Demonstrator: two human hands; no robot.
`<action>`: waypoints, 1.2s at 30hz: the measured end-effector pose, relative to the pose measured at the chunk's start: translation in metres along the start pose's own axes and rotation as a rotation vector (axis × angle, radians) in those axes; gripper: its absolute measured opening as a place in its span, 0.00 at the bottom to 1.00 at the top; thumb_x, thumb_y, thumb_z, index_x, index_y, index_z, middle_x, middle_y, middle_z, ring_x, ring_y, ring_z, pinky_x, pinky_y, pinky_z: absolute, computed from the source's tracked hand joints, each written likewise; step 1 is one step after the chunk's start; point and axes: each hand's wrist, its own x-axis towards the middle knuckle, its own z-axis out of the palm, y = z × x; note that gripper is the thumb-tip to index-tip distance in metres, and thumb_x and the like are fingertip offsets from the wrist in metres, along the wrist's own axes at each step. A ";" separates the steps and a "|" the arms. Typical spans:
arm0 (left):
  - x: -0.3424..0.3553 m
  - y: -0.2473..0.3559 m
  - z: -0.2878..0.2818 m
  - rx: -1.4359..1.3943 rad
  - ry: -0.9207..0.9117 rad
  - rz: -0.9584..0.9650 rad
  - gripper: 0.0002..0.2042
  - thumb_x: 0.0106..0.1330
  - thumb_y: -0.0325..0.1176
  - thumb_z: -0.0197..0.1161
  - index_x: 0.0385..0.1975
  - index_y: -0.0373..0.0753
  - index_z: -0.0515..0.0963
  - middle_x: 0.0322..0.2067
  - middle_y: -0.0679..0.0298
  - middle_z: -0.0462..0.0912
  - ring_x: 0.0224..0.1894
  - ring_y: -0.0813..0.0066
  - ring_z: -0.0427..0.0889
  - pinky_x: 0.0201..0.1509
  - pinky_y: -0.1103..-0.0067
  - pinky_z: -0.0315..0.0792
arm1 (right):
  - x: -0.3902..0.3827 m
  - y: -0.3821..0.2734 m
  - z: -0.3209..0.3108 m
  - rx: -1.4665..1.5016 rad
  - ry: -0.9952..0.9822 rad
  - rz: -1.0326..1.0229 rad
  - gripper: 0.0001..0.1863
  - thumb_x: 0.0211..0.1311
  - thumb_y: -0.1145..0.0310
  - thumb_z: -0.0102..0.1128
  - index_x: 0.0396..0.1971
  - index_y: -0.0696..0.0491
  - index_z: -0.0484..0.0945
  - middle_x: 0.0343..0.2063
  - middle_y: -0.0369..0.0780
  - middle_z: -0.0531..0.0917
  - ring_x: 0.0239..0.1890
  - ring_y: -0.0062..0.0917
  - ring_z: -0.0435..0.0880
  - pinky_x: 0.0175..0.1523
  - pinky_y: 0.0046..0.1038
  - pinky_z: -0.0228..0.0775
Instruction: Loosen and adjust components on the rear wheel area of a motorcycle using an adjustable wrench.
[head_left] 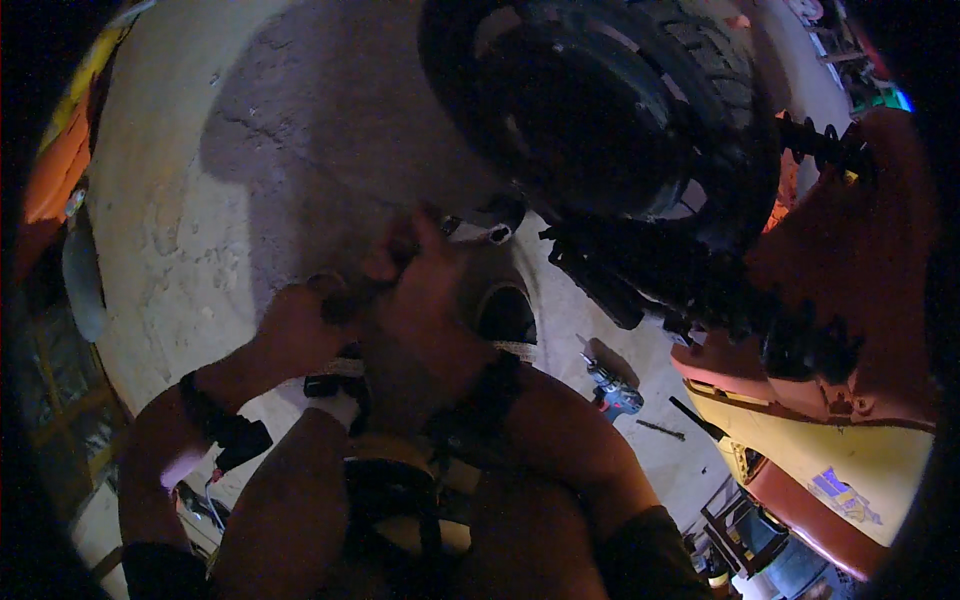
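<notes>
Between the person's bare knees, both wrists wear dark bands; the left hand (305, 325) has curled fingers, and the right hand (422, 280) is bent just beside it, but dimness hides whether either grips anything. Beyond the right hand lies a shiny metal piece (497, 234) with a rounded end, near its fingertips; whether they touch, I cannot tell. A dark shoe (506, 318) is planted near the right wrist. Rightward on the concrete floor (170, 240) lies a drill (614, 390); farther off stand a large black wheel (590, 110) and a yellow-and-red panel (820, 455).
</notes>
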 end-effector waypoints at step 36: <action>0.012 -0.023 -0.028 -0.176 -0.090 0.096 0.19 0.50 0.36 0.71 0.41 0.36 0.77 0.27 0.52 0.81 0.30 0.62 0.82 0.39 0.68 0.74 | -0.002 -0.018 0.010 0.088 -0.016 0.091 0.06 0.62 0.67 0.55 0.29 0.48 0.67 0.20 0.35 0.69 0.22 0.24 0.71 0.29 0.30 0.64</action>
